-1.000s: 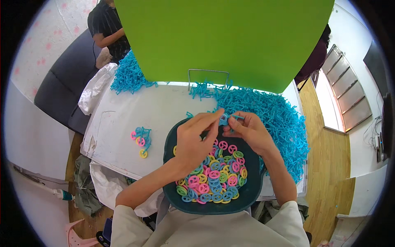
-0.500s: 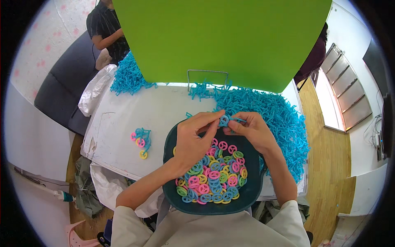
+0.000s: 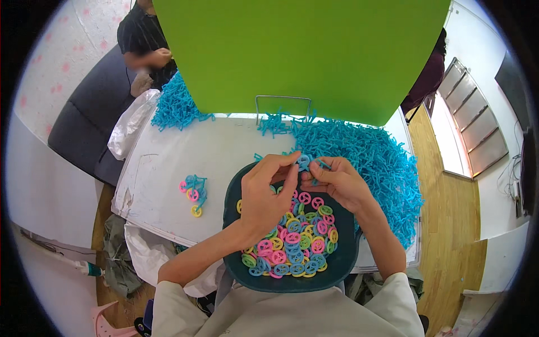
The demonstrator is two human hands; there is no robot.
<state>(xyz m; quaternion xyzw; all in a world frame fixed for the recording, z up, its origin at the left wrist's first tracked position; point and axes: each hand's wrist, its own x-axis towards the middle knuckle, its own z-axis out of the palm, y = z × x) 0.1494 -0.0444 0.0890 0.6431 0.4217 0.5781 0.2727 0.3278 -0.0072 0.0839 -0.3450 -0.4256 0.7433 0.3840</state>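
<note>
Above the far rim of a dark green basin (image 3: 346,263), my hands meet around a small blue plastic wheel (image 3: 304,162). My left hand (image 3: 263,194) pinches the wheel's left side between thumb and fingertips. From the other side, my right hand (image 3: 343,182) grips a thin blue plastic stick (image 3: 322,164) against the wheel. Whether the two pieces are joined, I cannot tell. Below, many spoked wheels (image 3: 292,247) in pink, yellow, green and blue fill the basin. On the white table (image 3: 163,180), left of the basin, lies a small cluster of blue sticks with wheels (image 3: 193,194).
A large heap of blue sticks (image 3: 365,151) covers the table's right side; a smaller heap (image 3: 177,104) lies far left. Behind stands a green panel (image 3: 303,56) with a metal wire stand (image 3: 283,96). One person (image 3: 143,36) is at the back left, another (image 3: 429,76) back right.
My right hand's fingers have shifted and spread slightly around the stick, and the wheel has turned a little between my hands. The far-left person's forearm has moved.
</note>
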